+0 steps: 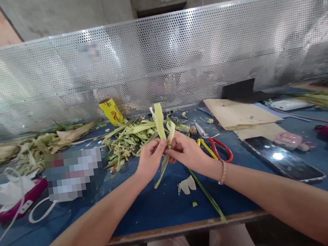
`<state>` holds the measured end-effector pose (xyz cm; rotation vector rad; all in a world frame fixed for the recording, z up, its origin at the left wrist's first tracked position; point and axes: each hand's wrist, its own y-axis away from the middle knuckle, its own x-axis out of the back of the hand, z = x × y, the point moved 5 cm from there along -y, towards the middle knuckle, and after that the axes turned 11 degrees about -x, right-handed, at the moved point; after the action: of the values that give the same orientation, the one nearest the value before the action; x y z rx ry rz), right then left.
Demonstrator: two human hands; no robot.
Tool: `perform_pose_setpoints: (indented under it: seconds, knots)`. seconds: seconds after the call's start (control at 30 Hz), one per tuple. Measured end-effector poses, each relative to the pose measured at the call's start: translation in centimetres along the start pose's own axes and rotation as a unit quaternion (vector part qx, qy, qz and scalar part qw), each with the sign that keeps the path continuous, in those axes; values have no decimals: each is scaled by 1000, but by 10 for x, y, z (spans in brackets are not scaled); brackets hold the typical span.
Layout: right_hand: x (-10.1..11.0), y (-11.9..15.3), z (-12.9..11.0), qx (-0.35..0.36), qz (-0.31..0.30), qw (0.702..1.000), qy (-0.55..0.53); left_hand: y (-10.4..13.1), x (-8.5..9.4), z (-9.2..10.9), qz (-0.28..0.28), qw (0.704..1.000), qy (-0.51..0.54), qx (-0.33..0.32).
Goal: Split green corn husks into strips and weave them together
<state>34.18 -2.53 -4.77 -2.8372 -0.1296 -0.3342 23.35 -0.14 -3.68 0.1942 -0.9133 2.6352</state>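
Fingertips of my left hand (149, 158) and my right hand (188, 151) meet over the middle of the table, pinching a small folded piece of pale green corn husk (159, 121). One broad strip of it stands upright, a curled loop sits at the right, and a narrow tail hangs down below my fingers. The pinched part is mostly hidden. Behind my hands lies a heap of husk scraps (121, 144). Scissors with red and yellow handles (224, 149) rest beside my right wrist. Under my hands are a pale husk scrap (186, 185) and a long green strip (208, 197).
At the left are more husks (37, 149), a tissue pack (8, 192) and a white cable (40, 218). A yellow tube (111, 111) leans near the perforated metal screen (156, 67). To the right lie a phone (283, 159), a pink case (288, 140) and brown paper (241, 112).
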Motion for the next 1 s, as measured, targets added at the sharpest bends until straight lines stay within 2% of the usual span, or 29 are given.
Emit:
perform_pose_setpoints:
  seconds: [0.2,0.33,0.4,0.57,0.67,0.8,0.9,1.0]
  knots:
    - [3,1,-1,31,1,999,33,3,-5,2,-22,1000,15,12]
    - [0,6,-9,71,-5,991,110,5,-5,2,-12,1000,-11,-15]
    - [-2,8,-11,70,-14,990,119,6,-6,2,-15,1000,9,-19]
    - [-1,4,-8,0,-3,1000,4,6,-11,5,-33,991,130,-3]
    - [1,-1,-3,-57,3,994,-97,5,-8,3,-18,993,118,-6]
    - [-1,-6,2,-137,-7,970,-199,2,-4,-4,-15,997,72,-10]
    - [-3,-7,5,-157,-10,964,-216,2,-2,-6,-19,998,53,-11]
    - [-5,-8,7,-128,-17,976,-178,3,-2,-5,-11,998,52,-14]
